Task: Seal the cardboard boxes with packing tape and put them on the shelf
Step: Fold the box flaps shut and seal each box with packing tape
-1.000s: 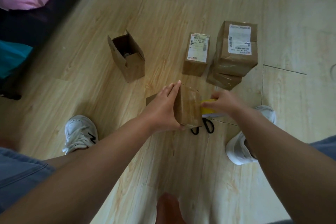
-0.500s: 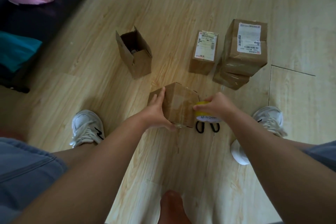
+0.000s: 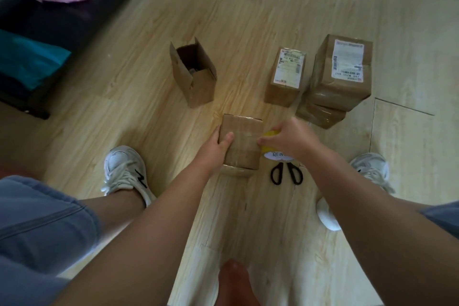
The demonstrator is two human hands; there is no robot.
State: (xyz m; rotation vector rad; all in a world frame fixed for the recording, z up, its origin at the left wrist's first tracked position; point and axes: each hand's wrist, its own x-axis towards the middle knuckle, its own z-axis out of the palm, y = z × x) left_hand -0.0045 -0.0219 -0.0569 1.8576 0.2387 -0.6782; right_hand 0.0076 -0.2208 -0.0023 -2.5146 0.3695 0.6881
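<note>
The box rests on the floor between both hands. The left hand grasps its left edge, thumb on top. The right hand grasps the tape roll against the box's right side; tape appears to span the top. The scissors lie just beside the roll.

Brown box, yellow tape roll, black scissors

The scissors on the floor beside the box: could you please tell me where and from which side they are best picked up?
Take the scissors by their two black handle loops, from above on the person's near side. The loops lie flat and uncovered, pointing toward the person; the blades run away under the tape roll, hidden.
</note>
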